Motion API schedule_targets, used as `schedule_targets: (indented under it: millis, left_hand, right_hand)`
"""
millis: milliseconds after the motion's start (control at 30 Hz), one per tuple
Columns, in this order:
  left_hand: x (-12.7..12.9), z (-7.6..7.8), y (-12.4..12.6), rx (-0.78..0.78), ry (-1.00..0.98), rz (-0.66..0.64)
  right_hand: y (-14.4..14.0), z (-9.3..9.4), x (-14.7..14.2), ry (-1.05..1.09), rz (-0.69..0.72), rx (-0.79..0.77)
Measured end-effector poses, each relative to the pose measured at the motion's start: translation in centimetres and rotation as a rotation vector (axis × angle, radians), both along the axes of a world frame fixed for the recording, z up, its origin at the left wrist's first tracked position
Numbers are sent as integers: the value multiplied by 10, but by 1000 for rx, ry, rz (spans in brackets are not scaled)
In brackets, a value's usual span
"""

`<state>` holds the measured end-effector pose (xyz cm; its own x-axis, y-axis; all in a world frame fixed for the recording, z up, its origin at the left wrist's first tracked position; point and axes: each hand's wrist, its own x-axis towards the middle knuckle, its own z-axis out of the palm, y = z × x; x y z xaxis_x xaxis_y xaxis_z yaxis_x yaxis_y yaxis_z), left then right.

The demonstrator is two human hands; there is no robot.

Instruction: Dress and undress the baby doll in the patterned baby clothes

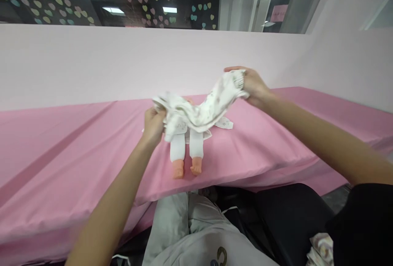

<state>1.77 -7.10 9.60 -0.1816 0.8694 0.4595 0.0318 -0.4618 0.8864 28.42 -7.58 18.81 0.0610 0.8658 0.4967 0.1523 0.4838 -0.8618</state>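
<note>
left hand (pixel 152 126) grips garment (pixel 202 108) | right hand (pixel 251 86) grips garment | no legible writing

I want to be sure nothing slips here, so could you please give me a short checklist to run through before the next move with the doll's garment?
1. Left hand grips one end of the white garment: ok.
2. Right hand grips the other end, raised higher: ok.
3. Garment stretched between the hands above the doll: ok.
4. Doll lies on the pink table cover, feet toward the near edge, white leggings on: ok.
5. Doll's head and arms visible: cannot tell, the garment hides them.
6. Which garment opening faces the doll: cannot tell.
</note>
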Motion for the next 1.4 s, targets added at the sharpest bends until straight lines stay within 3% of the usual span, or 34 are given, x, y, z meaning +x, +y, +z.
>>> schedule_targets:
  millis: [67, 167, 267, 333, 433, 500, 567, 600, 700, 767, 867, 967, 1067, 1167, 1267, 1400]
  left_hand:
    - [-32, -8, 14, -54, -133, 101]
    - [-62, -18, 31, -198, -105, 89]
    - [-65, -23, 40, -273, 13, 106]
    - [-57, -19, 42, -248, 109, 178]
    - [-34, 1, 32, -56, 210, 185]
    - [-11, 25, 17, 58, 191, -16]
    - [12, 51, -1, 23, 150, -308]
    - [23, 63, -9, 17, 127, -403]
    - [37, 93, -25, 54, 13, -467]
    - [34, 105, -30, 52, -45, -453]
    - [24, 110, -32, 9, -93, -467]
    - [24, 105, -26, -31, -104, -479]
    - [31, 98, -14, -51, -56, -417]
    - [28, 102, -5, -34, 4, -337]
    - [17, 120, -4, 2, 103, -227]
    - [5, 154, -9, 159, 391, -167]
  right_hand:
    - [13, 8, 23, -37, -174, 53]
    - [25, 17, 43, -169, -271, 106]
    - [39, 24, 41, -271, -278, 160]
    - [49, 32, 25, -213, -276, 162]
    - [51, 46, -17, -61, -121, 65]
    - [38, 52, -53, -112, 135, 47]
    - [17, 53, -84, -276, 362, 89]
    - [5, 53, -96, -373, 409, 145]
    - [-20, 51, -114, -629, 369, 402]
    - [-24, 52, -112, -745, 310, 510]
    - [-12, 51, -100, -890, 240, 597]
    - [4, 42, -89, -995, 170, 685]
    - [14, 33, -79, -1005, 128, 701]
    - [18, 36, -63, -932, 113, 655]
    - [15, 52, -44, -874, 123, 599]
    - [-2, 79, -22, -881, 59, 599]
